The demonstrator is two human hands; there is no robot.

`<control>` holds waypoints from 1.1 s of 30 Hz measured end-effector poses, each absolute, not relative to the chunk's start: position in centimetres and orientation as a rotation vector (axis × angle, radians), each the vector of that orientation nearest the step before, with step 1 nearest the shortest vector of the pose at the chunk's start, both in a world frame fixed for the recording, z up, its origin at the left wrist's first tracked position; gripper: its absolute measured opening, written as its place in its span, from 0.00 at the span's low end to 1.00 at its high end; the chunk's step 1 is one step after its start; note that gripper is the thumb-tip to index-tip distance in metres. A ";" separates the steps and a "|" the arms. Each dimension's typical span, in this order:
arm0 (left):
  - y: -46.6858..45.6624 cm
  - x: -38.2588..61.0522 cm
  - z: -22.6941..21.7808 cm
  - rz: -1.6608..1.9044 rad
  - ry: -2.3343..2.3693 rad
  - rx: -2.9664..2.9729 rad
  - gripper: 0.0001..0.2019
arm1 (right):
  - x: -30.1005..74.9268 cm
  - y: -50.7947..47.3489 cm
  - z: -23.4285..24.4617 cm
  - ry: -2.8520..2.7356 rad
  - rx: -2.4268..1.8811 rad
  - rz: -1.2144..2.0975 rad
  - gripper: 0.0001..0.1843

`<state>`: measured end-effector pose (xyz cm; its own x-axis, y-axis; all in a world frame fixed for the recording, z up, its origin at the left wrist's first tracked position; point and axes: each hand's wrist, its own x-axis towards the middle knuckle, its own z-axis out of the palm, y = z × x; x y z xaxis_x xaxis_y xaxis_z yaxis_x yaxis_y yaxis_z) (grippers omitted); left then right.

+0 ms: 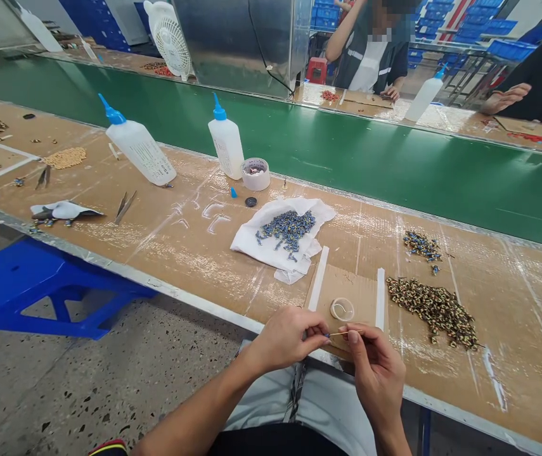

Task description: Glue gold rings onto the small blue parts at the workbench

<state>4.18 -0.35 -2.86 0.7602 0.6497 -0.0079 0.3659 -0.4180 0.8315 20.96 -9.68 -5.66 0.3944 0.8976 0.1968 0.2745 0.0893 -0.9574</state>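
My left hand [290, 339] pinches a small blue piece [328, 336] at the table's front edge. Between the fingertips of my right hand [378, 364] is a thin wooden stick [339, 334], its tip meeting the blue piece. Just beyond my fingers stands a small clear cup [333, 309] on a cardboard patch between two white tape strips. Many blue pieces [290, 229] lie heaped on a white cloth [248, 239]. To the right are a large pile of dark and gold parts [435, 310] and a smaller pile of blue-and-gold parts [421, 246].
White bottles with blue tips [140, 152] [225, 142] and a tape roll [256, 175] stand along the green belt [347, 158]. Tweezers [125, 208] lie at left. A blue stool [37, 285] sits below. Two people work across the belt.
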 end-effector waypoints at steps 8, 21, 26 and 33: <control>-0.4 4.2 -2.8 0.414 0.741 2.063 0.05 | 21.0 -9.8 -5.7 -1.137 -1.450 0.627 0.04; -0.1 3.7 -2.4 0.440 0.730 1.831 0.02 | 22.5 -7.2 -4.8 -1.135 -1.487 0.359 0.06; -0.1 3.6 -2.4 0.446 0.741 1.836 0.03 | 22.4 -6.8 -4.1 -1.329 -1.598 0.314 0.10; 0.4 3.6 -2.7 0.416 0.762 1.870 0.03 | 29.4 -11.4 -4.2 -1.107 -1.943 -0.035 0.16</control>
<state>3.65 0.41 -2.66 0.7390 0.6713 -0.0571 0.3156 -0.2700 0.9097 29.36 -11.36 -4.18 0.6033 0.6832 0.4114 0.7078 -0.2210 -0.6710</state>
